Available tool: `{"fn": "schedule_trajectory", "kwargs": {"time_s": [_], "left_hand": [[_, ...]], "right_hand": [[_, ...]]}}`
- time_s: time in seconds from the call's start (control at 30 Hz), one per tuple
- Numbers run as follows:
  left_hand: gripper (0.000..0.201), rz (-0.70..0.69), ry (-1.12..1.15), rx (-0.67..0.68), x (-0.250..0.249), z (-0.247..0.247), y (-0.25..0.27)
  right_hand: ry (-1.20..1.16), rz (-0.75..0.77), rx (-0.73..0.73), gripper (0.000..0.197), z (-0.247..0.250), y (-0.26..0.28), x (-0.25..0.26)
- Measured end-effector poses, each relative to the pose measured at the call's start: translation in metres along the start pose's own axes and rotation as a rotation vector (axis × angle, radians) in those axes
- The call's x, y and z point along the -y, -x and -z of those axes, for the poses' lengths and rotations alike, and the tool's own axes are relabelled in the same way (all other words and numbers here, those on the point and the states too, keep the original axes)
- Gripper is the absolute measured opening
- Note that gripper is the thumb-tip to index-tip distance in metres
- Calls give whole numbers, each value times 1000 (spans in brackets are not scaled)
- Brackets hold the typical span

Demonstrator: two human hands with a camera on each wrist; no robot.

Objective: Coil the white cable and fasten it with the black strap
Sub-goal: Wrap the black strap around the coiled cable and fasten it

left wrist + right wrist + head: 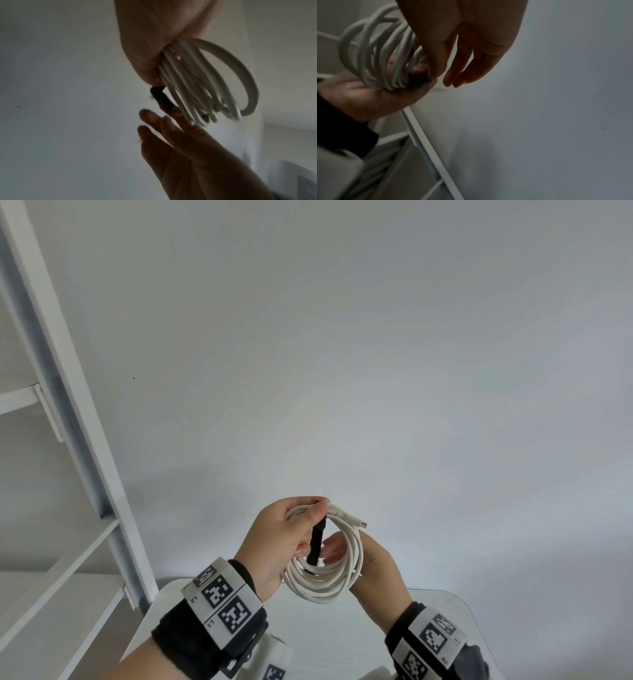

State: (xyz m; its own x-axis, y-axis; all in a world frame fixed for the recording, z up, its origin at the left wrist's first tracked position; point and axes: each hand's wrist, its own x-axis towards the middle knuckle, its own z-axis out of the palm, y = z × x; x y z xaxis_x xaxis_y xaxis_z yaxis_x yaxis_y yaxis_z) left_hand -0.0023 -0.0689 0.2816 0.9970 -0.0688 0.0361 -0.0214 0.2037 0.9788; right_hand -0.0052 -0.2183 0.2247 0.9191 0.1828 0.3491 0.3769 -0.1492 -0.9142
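The white cable (323, 589) is wound into a round coil of several loops, held up in front of the wall. My left hand (313, 510) grips the top of the coil, and its thumb pins the upper end of the black strap (315, 542) there. The strap hangs down across the coil's opening. My right hand (337, 547) is behind the coil; it pinches the strap's lower end, with its other fingers (453, 81) straight. One plug (360, 523) sticks out to the right at the top. The loops (188, 83) fan out below my left hand (150, 67).
A white table (342, 631) with rounded corners lies under my wrists. A white shelf frame (68, 405) leans along the left side. A plain pale wall (376, 354) fills everything behind.
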Motion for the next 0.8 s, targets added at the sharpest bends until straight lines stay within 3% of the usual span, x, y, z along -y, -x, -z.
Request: {"fn": "schedule_trajectory", "kwargs": {"time_s": [0.13, 0.37, 0.47, 0.53, 0.63, 0.8], "left_hand": [[31, 8, 20, -1, 3, 0, -1], [46, 9, 20, 4, 1, 3, -1], [40, 13, 9, -6, 2, 4, -2], [34, 6, -3, -8, 2, 6, -2], [23, -22, -61, -39, 3, 6, -4], [14, -42, -116, -104, 5, 4, -8]], "right_hand": [[-215, -26, -34, 19, -7, -6, 5], [-398, -139, 46, 20, -12, -8, 4], [-461, -172, 85, 30, -12, -7, 4], [-439, -182, 88, 20, -9, -7, 4], [-520, -190, 104, 36, -2, -9, 2], [-713, -241, 151, 45, -5, -9, 6]]}}
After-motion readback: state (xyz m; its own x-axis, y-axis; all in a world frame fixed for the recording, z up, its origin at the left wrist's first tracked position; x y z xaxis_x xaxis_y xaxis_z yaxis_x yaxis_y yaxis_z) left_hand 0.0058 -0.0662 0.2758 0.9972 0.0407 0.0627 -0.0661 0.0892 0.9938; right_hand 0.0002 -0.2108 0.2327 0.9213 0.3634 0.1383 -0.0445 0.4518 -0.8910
